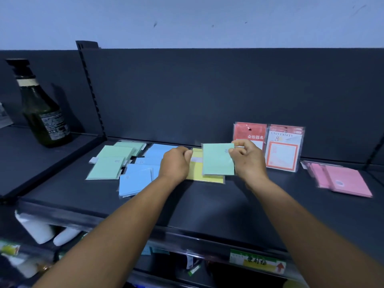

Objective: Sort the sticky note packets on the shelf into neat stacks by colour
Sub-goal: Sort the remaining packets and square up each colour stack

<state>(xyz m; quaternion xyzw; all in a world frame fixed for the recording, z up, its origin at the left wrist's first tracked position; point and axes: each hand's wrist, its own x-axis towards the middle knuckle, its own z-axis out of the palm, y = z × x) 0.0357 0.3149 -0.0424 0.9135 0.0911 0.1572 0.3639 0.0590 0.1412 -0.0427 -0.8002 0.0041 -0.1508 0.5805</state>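
Nearest the camera, two bare forearms reach over the front lip of the dark shelf (207,206) toward the loose packets in the middle.

The right hand (248,161) pinches a green packet (217,159) by its right edge, thumb and forefinger closed on it near the small printed mark, the other fingers loosely curled behind. The packet is tilted up and sits over the yellow packets (199,173); whether its lower edge touches them cannot be told. The left hand (176,163) is curled at the left edge of the yellow packets, its fingers (188,154) bent down onto them, seemingly holding them in place; how firm the grip is cannot be seen.

The step in hand looks like lifting the stray green one off the yellow. Doing it well means keeping the yellow pinned while the green clears it, then carrying it across the blue packets (137,179) to the green stack (110,161) at the far left and squaring its edges there, since that stack is fanned out.

Further right lie the pink packets (345,181), apart from the rest. Behind the right hand, two red-printed note packs (282,148) stand against the back panel. A dark bottle (44,113) stands on the neighbouring shelf section to the left.
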